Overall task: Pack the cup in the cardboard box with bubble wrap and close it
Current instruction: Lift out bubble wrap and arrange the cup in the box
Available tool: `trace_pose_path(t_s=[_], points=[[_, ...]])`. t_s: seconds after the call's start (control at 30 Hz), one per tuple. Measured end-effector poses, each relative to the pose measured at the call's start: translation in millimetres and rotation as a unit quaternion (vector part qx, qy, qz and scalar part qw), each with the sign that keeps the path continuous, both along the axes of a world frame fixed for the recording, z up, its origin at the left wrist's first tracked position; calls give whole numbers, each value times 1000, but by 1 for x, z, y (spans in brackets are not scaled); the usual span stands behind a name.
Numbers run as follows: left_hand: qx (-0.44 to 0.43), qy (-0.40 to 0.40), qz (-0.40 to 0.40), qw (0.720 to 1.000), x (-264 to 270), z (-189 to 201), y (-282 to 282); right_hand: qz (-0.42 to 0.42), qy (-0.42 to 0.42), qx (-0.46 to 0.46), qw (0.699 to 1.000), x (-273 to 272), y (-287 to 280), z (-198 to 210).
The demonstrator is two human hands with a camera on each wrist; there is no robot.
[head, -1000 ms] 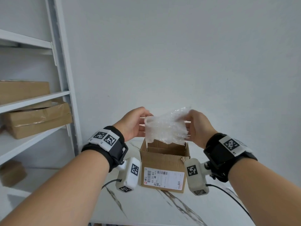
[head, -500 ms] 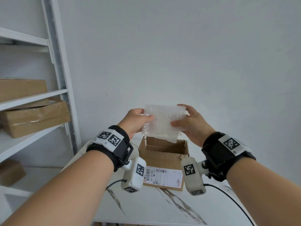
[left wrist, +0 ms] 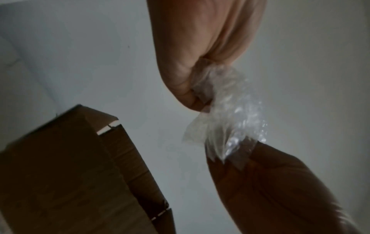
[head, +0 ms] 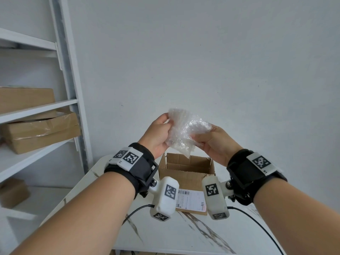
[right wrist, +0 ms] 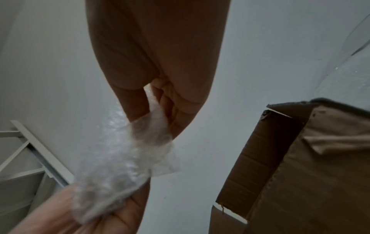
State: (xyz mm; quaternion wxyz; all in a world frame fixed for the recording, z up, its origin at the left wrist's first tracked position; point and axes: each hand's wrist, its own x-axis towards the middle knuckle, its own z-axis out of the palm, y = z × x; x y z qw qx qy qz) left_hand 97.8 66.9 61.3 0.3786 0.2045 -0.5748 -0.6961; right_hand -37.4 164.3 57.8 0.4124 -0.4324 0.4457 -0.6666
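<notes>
Forearms reach in from the near edge, each wrist carrying a black strap and a white tagged camera block. Just past them the left hand (head: 158,135) and the right hand (head: 213,142) meet over the bubble wrap (head: 185,133), fingers of both curled and pinching it: the left takes the upper left end, the right the lower right end, so the crumpled sheet runs on a slant between them, high on the left. The wrist views agree, each showing plastic bunched between thumb and fingers. No cup can be made out; whether one sits inside the wrap or in the box cannot be told. Directly beneath the wrap, standing on the table (head: 184,236), is the box (head: 185,173), flaps up and mouth open, label facing the person. The wrap's lowest corner hangs just above the box's back rim, not touching it. Both hands sit about equally close to the opening, so the likely next move is straight down; the sheet's slanted long axis probably needs levelling or bunching to clear the flaps. Farther left, a shelf (head: 36,109) holds other cartons against the wall.
</notes>
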Motion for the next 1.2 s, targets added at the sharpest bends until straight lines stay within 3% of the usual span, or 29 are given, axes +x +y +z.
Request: trace_pose_path(t_s=[0.17, 0.33, 0.47, 0.77, 0.87, 0.97, 1.2], points=[[25, 5, -16, 1000, 2, 6, 5, 42, -4, -14, 999, 5, 0, 5], [1, -65, -54, 996, 4, 10, 6, 72, 31, 14, 997, 4, 1, 5], [-64, -146, -30, 987, 2, 7, 0, 52, 39, 35, 997, 0, 0, -1], [-120, -191, 15, 974, -9, -7, -10, -9, 50, 45, 998, -5, -3, -1], [-206, -255, 78, 941, -10, -15, -18, -84, 33, 54, 995, -6, -4, 2], [-272, -321, 91, 903, -10, -26, -28, -154, 70, 96, 981, -14, -2, 0], [-304, -448, -52, 839, -12, -54, -33, -219, 265, 163, 925, -22, 2, -18]])
